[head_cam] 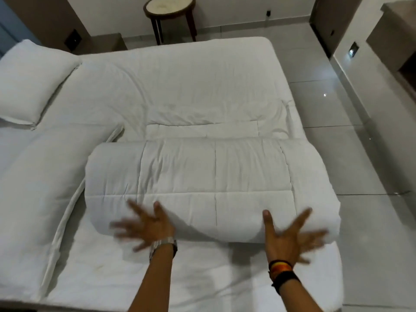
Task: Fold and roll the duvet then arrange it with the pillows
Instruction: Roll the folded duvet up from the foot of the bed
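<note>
The white quilted duvet (209,183) lies across the bed as a thick roll, with a flat unrolled strip showing just beyond it. My left hand (148,224) is spread wide against the roll's near left side, blurred by motion. My right hand (290,233) is spread against its near right side, also blurred. Neither hand grips the fabric. One white pillow (29,82) sits at the far left by the headboard. A second long pillow (45,176) lies along the left side of the bed, beside the roll's left end.
The white mattress sheet (180,75) stretches beyond the roll. A round side table (170,10) stands past the bed's far edge. Glossy tiled floor (337,109) runs along the right. A low bedside unit (101,43) sits at the far left.
</note>
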The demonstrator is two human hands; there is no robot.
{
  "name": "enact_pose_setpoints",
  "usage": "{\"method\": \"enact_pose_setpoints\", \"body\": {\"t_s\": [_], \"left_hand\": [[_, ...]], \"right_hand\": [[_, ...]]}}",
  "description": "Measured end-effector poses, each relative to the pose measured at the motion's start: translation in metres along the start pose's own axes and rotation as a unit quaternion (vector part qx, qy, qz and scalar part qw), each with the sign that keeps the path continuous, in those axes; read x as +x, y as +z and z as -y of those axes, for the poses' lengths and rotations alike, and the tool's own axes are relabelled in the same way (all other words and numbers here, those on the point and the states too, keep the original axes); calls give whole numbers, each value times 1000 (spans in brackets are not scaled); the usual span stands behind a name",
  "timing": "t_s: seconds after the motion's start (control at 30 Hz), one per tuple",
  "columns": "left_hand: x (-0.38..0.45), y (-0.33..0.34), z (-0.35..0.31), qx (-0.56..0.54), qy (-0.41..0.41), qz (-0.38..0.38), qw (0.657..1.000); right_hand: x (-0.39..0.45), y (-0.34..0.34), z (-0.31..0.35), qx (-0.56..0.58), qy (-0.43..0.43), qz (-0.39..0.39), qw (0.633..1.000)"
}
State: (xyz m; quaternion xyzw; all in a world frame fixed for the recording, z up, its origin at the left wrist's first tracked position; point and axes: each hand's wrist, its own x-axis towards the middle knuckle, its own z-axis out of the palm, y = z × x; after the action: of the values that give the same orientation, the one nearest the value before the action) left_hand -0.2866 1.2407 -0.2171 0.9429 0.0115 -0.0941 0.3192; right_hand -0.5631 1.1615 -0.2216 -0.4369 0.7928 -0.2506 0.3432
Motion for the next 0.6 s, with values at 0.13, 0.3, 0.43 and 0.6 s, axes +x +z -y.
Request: {"method": "enact_pose_setpoints", "body": {"t_s": [0.13, 0.3, 0.43, 0.6], "left_hand": [[-1, 1, 28, -233, -213, 119, 941], [5, 34, 6, -301, -216, 102, 923], [15, 48, -4, -279, -199, 76, 937], [4, 21, 5, -305, -142, 81, 938]], "right_hand": [[-1, 22, 0, 190, 178, 60, 964], [28, 61, 23, 239, 195, 9, 951], [35, 75, 32, 254, 181, -17, 950], [28, 55, 31, 273, 140, -26, 952]]}}
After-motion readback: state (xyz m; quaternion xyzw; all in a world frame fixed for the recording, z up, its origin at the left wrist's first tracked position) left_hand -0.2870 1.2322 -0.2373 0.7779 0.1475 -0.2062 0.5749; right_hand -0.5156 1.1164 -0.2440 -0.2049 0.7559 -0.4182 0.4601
